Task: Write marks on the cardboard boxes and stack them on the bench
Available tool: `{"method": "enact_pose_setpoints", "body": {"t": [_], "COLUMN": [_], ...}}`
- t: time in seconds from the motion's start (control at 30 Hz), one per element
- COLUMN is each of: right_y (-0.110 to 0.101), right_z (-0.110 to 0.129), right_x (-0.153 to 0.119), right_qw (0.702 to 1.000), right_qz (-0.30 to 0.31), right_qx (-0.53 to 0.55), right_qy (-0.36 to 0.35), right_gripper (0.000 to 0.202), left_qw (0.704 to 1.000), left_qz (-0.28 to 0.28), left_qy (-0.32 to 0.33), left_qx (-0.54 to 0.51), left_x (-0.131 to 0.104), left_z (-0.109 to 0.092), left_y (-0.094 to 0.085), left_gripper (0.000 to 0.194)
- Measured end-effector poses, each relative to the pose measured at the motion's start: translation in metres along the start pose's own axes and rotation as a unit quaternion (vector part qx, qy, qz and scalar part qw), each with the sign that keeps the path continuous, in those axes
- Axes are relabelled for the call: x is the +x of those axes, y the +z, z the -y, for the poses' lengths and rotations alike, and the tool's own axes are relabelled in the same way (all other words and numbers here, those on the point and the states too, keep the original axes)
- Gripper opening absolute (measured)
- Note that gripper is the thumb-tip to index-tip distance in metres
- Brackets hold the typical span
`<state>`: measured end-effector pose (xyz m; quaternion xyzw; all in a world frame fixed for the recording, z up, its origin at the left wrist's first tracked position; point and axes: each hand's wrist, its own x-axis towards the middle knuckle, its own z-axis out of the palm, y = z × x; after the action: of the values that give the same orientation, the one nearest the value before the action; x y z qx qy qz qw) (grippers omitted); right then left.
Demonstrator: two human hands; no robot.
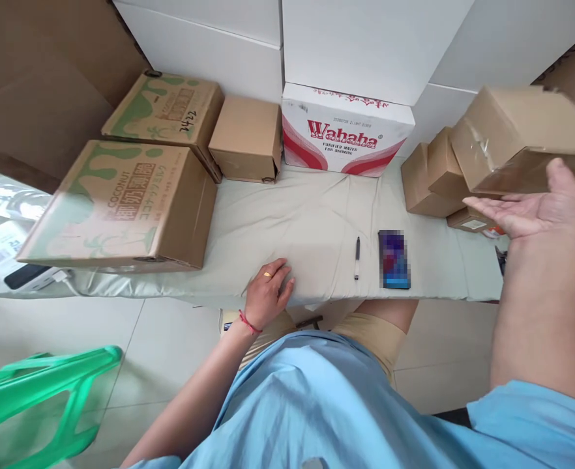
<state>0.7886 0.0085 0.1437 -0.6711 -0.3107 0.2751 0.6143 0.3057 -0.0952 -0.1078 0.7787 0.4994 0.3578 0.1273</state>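
My left hand [268, 294] rests on the cloth near the table's front edge, fingers loosely spread and nothing in it. To its right lie a black pen [356, 258] with a clear lower half and a phone [394, 259] with a blurred-out screen. My right hand [542, 208] is raised at the right, palm up, fingers stretched to the left and thumb lifted. Just behind and above it is a large brown cardboard box [517, 133], tilted over smaller boxes. Whether that hand touches or bears the box, I cannot tell.
Two coconut-print boxes [121, 202] and a small plain box [246, 137] stand on the left. A white and red Wahaha box [349, 133] is against the wall. Smaller brown boxes [427, 179] are stacked at right. A green plastic stool [47, 397] stands on the floor.
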Motion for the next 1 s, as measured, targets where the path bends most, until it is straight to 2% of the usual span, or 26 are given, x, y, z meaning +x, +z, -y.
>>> {"method": "enact_pose_setpoints", "body": {"t": [0.07,0.1,0.17,0.23,0.3,0.43,0.53,0.63,0.7,0.8,0.9,1.0], "right_y": [0.004,0.005,0.007,0.006,0.003,-0.005,-0.008,-0.007,-0.005,-0.005,-0.012,-0.025], "right_z": [-0.008,-0.013,-0.029,-0.053,-0.082,-0.136,-0.159,-0.164,-0.162,-0.16,-0.165,-0.176], "right_x": [-0.008,-0.016,-0.041,-0.074,-0.111,-0.174,-0.196,-0.197,-0.194,-0.195,-0.201,-0.208], "right_qw": [0.989,0.979,0.98,0.989,0.994,0.993,0.992,0.992,0.993,0.994,0.993,0.992], "right_qz": [-0.045,-0.073,-0.108,-0.079,-0.061,-0.014,0.008,0.014,0.017,0.018,0.006,-0.011], "right_qx": [0.049,0.08,0.103,0.107,0.082,0.026,0.014,0.018,0.023,0.027,0.021,0.009], "right_qy": [0.132,0.175,0.133,0.071,0.04,0.11,0.128,0.123,0.112,0.105,0.114,0.127], "right_gripper": [0.032,0.024,0.011,0.016,0.011,0.029,0.037,0.036,0.034,0.034,0.037,0.038], "left_qw": [1.0,1.0,1.0,1.0,1.0,0.991,0.974,0.944,0.937,0.935,0.934,0.93], "left_qz": [0.0,0.002,0.006,0.006,-0.003,-0.046,-0.084,-0.102,-0.089,-0.105,-0.121,-0.114], "left_qy": [0.007,0.012,0.021,0.021,-0.004,-0.104,-0.195,-0.287,-0.31,-0.322,-0.33,-0.35], "left_qx": [0.005,0.005,0.003,-0.007,-0.029,-0.067,-0.079,-0.13,-0.133,-0.11,-0.063,-0.019], "left_x": [-0.001,-0.001,-0.003,-0.006,-0.009,0.003,0.042,0.102,0.145,0.198,0.234,0.256], "left_z": [-0.001,-0.002,-0.002,-0.002,0.0,0.009,0.019,0.033,0.042,0.052,0.057,0.059], "left_y": [0.0,-0.001,-0.005,-0.015,-0.031,-0.067,-0.078,-0.062,-0.04,-0.007,0.014,0.024], "left_gripper": [0.022,0.021,0.021,0.021,0.021,0.018,0.024,0.024,0.021,0.024,0.024,0.025]}}
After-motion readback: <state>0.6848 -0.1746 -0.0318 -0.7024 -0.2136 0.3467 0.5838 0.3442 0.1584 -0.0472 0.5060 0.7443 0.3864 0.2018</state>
